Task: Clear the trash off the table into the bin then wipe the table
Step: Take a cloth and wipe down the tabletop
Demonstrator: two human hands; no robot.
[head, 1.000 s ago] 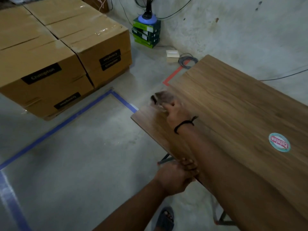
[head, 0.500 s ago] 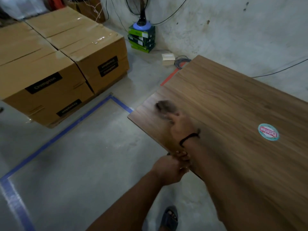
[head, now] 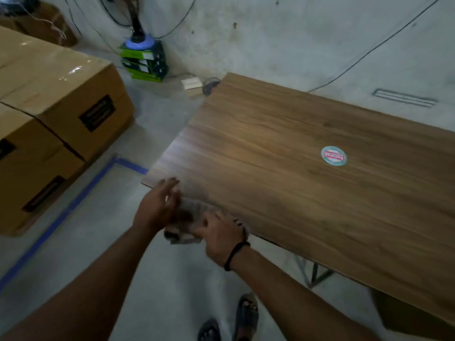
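Observation:
A wooden table (head: 307, 188) fills the right half of the view, with a round sticker (head: 333, 156) on its top. At the table's near left edge, a greyish cloth (head: 188, 223) sits bunched between my two hands, just off the edge. My right hand (head: 220, 236), with a black band on the wrist, grips the cloth from the right. My left hand (head: 157, 205) is against the cloth's left side, fingers fairly straight and pointing toward the table's corner. Motion blur hides how the cloth is folded. No bin is in view.
Large cardboard boxes (head: 56, 114) stand on the floor at the left, behind a blue tape line (head: 73, 205). A stack of green boxes (head: 144, 62) with a fan base sits by the wall. Cables run along the wall. My sandalled feet (head: 231, 321) are below.
My right hand has pulled the cloth from the table's left corner back to the near edge. My left hand has left the table's edge and come up against the cloth.

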